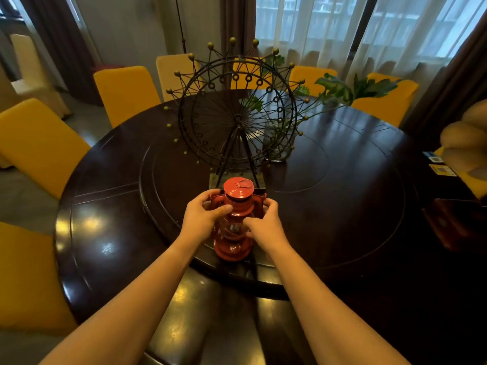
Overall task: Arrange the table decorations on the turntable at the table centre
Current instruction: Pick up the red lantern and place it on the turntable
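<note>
**Both hands on the red lantern at the turntable's near edge**

The left hand and right hand are curled around the red lantern, gripping its sides. It stands upright on the near rim of the turntable, set into the dark tabletop. Just behind it stands a wire Ferris wheel ornament, with a glass vase of leafy stems beyond.

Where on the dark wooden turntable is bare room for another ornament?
Bare: the turntable's right half, right of the red metal lantern and glass vase of leaves; also its left edge. Crowded: the middle, around the black wire Ferris wheel.
</note>
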